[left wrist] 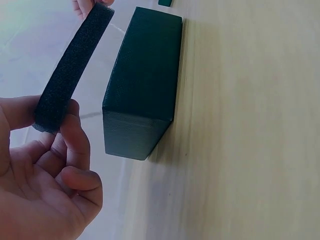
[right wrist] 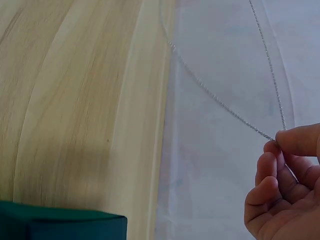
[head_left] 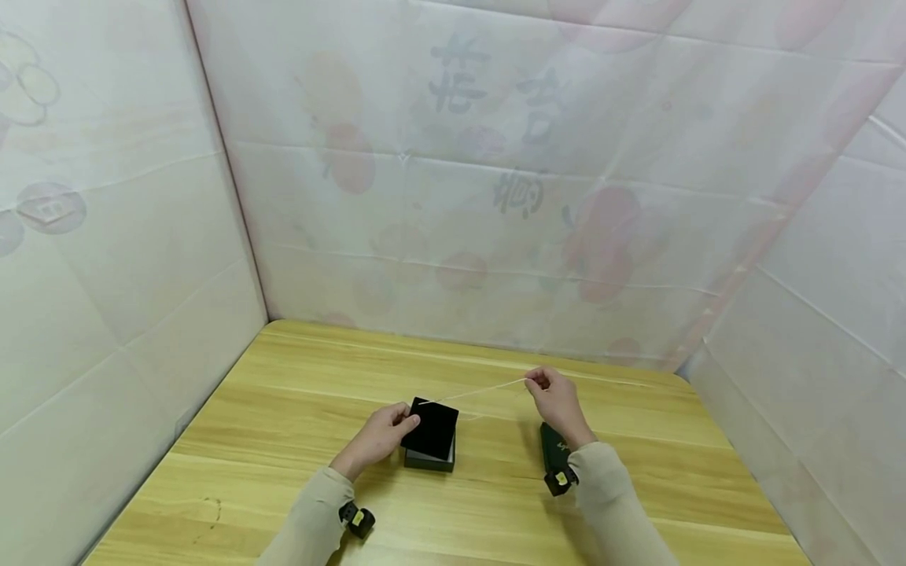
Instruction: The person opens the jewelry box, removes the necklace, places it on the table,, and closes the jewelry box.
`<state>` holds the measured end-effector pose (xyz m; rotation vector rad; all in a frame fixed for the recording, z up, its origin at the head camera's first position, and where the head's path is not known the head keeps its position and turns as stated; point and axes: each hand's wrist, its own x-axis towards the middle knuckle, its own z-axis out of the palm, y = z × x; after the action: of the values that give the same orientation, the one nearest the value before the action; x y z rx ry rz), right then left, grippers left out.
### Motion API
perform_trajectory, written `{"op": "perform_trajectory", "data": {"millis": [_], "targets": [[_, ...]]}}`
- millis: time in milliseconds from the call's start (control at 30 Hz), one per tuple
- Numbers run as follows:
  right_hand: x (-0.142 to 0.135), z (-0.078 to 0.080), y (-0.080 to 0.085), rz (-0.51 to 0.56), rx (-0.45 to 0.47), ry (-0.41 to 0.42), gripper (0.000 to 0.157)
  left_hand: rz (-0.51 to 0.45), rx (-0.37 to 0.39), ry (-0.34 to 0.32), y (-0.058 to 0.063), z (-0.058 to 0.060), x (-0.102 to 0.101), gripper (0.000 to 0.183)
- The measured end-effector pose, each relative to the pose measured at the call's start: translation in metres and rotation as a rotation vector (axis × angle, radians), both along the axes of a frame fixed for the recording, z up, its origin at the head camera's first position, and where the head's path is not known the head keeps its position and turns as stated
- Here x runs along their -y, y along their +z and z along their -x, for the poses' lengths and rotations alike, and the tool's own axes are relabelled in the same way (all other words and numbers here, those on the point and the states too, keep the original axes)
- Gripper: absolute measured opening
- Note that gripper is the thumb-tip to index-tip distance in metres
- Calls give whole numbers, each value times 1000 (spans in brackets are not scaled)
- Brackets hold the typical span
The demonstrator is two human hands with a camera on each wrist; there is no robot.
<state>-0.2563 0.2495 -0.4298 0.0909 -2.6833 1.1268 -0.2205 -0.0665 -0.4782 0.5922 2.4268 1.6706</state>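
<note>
My left hand (head_left: 382,432) pinches a thin black jewelry-box insert pad (head_left: 433,428) at its left edge, between thumb and fingers. Seen from the side in the left wrist view, the foam pad (left wrist: 75,65) is tilted and apart from the dark green box (left wrist: 142,65). In the head view that box (head_left: 429,464) sits on the table just under the pad. A fine silver chain necklace (right wrist: 220,102) runs from the pad to my right hand (head_left: 555,401), which pinches it between thumb and fingertips, raised to the right. The chain's far end is hard to make out.
A dark green box part with gold lettering, perhaps the lid (head_left: 554,448), lies on the wooden table (head_left: 297,401) beneath my right wrist. Fabric walls (head_left: 453,259) stand behind the table and at both sides. Each wrist wears a small black camera (head_left: 357,520).
</note>
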Motion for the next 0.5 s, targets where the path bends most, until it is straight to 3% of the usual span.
{"op": "perform_trajectory", "data": {"millis": [500], "targets": [[-18,2,-1,-43,-23,-32,16,-6,-1,12,-6,1,0,32]]}}
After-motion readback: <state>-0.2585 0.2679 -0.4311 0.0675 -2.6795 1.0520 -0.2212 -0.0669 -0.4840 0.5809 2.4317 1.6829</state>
